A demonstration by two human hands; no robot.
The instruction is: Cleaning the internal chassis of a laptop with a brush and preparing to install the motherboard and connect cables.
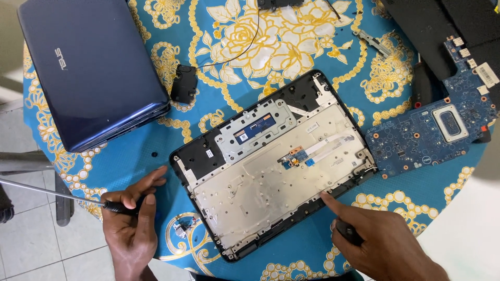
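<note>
Round table [156, 151] under a blue-and-yellow floral cloth, crowded to the rim. Closed blue laptop [88, 67] at the far left. The opened laptop base [271, 166] lies mid-table, inner side up, its metal keyboard plate exposed, with a small board and flat ribbon cable [323, 148] on it.

Risks, as judged: blue motherboard [432, 130] lies near the right rim; a nudge could send it off. Loose small parts on the patterned cloth are easily lost. A stray tool tip could snag the ribbon.

Left hand [130, 218]: closed round the dark handle of a long screwdriver [57, 193], shaft pointing left past the table edge. Right hand [380, 239]: curled around a dark object, index finger extended, tip touching the base's near edge.
</note>
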